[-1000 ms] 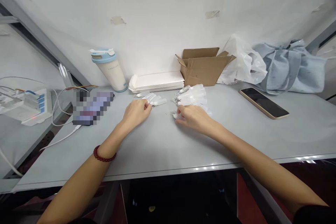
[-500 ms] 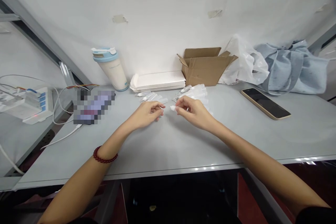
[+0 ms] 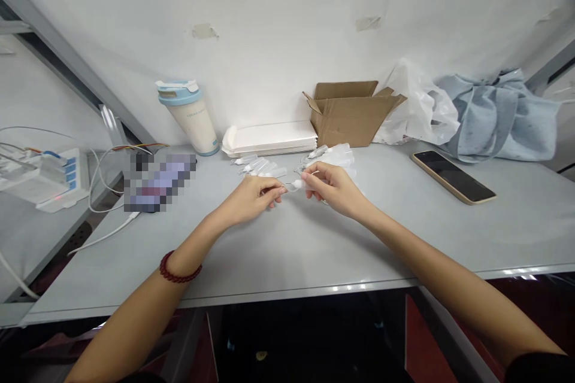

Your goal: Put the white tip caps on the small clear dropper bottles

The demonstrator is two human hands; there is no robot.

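My right hand (image 3: 330, 187) holds a small translucent squeeze bottle (image 3: 296, 184) between thumb and fingers, its white tip pointing left. Most of the bottle's body is hidden by the fingers. My left hand (image 3: 258, 197) is closed in a pinch just left of that tip. A thin dark line and a pale curved strand run from the tip to the left fingertips; the piece pinched there is too small to make out. Behind the left hand lies a group of similar bottles (image 3: 261, 166). A larger pile of them (image 3: 335, 155) lies behind the right hand.
Along the wall stand a tumbler (image 3: 191, 119), flat white boxes (image 3: 269, 136), an open cardboard box (image 3: 353, 119), a plastic bag (image 3: 417, 105) and a blue cloth bag (image 3: 503, 116). A phone (image 3: 453, 176) lies right. A blurred-out device (image 3: 162, 182) and power strip (image 3: 63, 179) are left.
The gap between my left fingertips and the bottle's tip is now bridged by a thin line and strand. My right hand has shifted slightly, and the bottle is turned a little.
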